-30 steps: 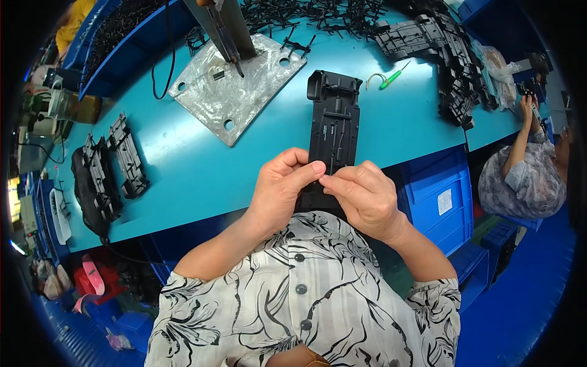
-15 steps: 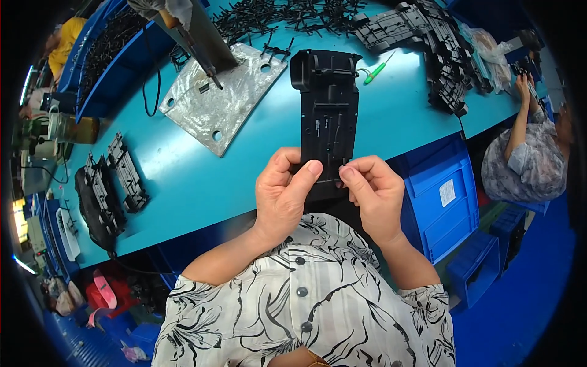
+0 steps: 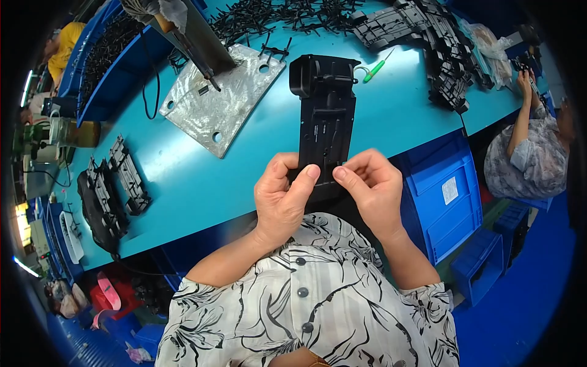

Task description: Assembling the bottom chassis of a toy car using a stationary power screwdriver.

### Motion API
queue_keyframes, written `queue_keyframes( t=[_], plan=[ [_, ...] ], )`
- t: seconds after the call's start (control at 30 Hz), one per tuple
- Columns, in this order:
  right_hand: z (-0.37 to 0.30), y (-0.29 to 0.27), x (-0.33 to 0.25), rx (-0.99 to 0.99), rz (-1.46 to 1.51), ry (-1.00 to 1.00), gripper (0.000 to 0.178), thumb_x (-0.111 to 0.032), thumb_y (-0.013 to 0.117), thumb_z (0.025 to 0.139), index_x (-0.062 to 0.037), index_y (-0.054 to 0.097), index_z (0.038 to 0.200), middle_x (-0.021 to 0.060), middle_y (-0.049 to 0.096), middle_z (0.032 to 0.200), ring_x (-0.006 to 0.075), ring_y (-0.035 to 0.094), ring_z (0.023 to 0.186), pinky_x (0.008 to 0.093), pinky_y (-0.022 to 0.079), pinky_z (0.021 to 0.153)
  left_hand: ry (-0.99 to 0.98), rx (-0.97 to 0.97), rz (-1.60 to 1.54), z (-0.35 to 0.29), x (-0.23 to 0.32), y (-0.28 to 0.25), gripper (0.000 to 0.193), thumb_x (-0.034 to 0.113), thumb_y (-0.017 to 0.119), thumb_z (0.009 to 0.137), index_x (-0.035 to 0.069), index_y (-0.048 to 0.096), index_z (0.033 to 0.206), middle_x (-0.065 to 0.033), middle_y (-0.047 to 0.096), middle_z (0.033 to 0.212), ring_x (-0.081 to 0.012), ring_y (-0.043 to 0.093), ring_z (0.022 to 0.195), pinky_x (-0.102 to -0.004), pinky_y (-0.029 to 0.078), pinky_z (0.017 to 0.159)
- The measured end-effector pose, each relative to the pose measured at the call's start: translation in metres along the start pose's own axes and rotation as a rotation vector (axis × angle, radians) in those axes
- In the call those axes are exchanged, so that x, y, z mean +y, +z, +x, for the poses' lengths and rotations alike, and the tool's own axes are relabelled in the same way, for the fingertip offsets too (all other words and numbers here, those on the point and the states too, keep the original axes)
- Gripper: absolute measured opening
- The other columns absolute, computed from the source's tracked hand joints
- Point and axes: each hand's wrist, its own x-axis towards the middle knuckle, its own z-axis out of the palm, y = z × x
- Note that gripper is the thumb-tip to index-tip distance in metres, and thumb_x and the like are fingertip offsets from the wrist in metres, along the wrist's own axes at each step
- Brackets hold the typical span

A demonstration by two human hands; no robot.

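A long black plastic car chassis (image 3: 327, 128) is held up in front of me, its boxy end pointing away over the table. My left hand (image 3: 282, 199) is closed on its near left edge, thumb on top and fingers behind. At the near right edge, my right hand (image 3: 373, 189) is closed in a pinch, its thumb tip against the chassis and the other fingers curled. Whether a small piece sits between those fingertips is hidden. Beyond the chassis, a green-handled screwdriver (image 3: 374, 72) lies on the teal table (image 3: 244, 174).
A metal base plate (image 3: 223, 101) with a post and hanging electric screwdriver (image 3: 205, 70) stands left. Piled chassis (image 3: 443, 67) lie far right; small black parts (image 3: 287, 15) cover the back. Two chassis frames (image 3: 128, 174) rest left. Blue crates (image 3: 446, 202) stand right, near another person (image 3: 526, 153).
The chassis's far end has dipped slightly toward me and its surface looks darker. My right thumb has shifted a little left against its edge. The left hand keeps its grip.
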Motion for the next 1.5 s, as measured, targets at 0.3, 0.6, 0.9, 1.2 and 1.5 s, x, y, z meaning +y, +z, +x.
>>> queue_keyframes(
  t=[0.3,0.6,0.9,1.2,1.5],
  plan=[
    [0.003,0.01,-0.016,0.116,-0.436,-0.396,0.017,0.001,0.069,0.078,-0.0009,0.061,0.092,0.0046,0.06,0.087,0.0059,0.049,0.065,0.019,0.041,0.056,0.246,0.023,0.334,0.007,0.011,-0.004,0.01,-0.002,0.062,0.086,-0.001,0.058,0.095,-0.0055,0.063,0.089,-0.0088,0.056,0.074,-0.0232,0.046,0.062],
    [0.001,0.032,-0.024,-0.016,-0.294,-0.595,0.016,-0.011,0.064,0.086,0.0017,0.062,0.095,0.0114,0.064,0.088,0.0208,0.061,0.075,0.0295,0.049,0.064,0.889,-0.165,0.955,0.024,0.026,-0.012,0.037,-0.004,0.069,0.068,-0.004,0.062,0.104,-0.0158,0.061,0.089,-0.0277,0.058,0.073,-0.0321,0.047,0.064],
    [0.004,0.034,0.0,-0.077,0.417,0.047,0.026,-0.016,0.054,0.092,0.001,0.055,0.111,0.0058,0.061,0.103,0.0115,0.055,0.096,0.0262,0.042,0.086,0.466,-0.108,0.6,0.02,0.034,-0.038,0.032,-0.003,0.066,0.079,0.0,0.062,0.11,-0.0106,0.061,0.102,-0.015,0.057,0.086,-0.023,0.044,0.071],
    [0.019,0.055,-0.006,-0.145,0.552,0.107,0.033,-0.015,0.054,0.091,0.0003,0.049,0.119,0.0082,0.058,0.113,0.0159,0.056,0.103,0.0325,0.043,0.092,-0.432,-0.059,-0.057,0.024,0.04,-0.072,0.02,0.017,0.061,0.091,-0.001,0.062,0.101,-0.002,0.063,0.084,-0.0066,0.055,0.068,-0.0213,0.046,0.063],
    [0.042,0.084,-0.004,-0.181,0.538,0.047,0.03,-0.011,0.054,0.091,-0.0001,0.05,0.118,0.0067,0.058,0.112,0.0141,0.055,0.102,0.0303,0.043,0.09,-0.435,0.1,-0.252,0.038,0.031,-0.087,0.025,0.026,0.06,0.092,0.001,0.063,0.098,-0.0037,0.066,0.089,-0.0101,0.062,0.075,-0.0255,0.051,0.068]
  ],
)
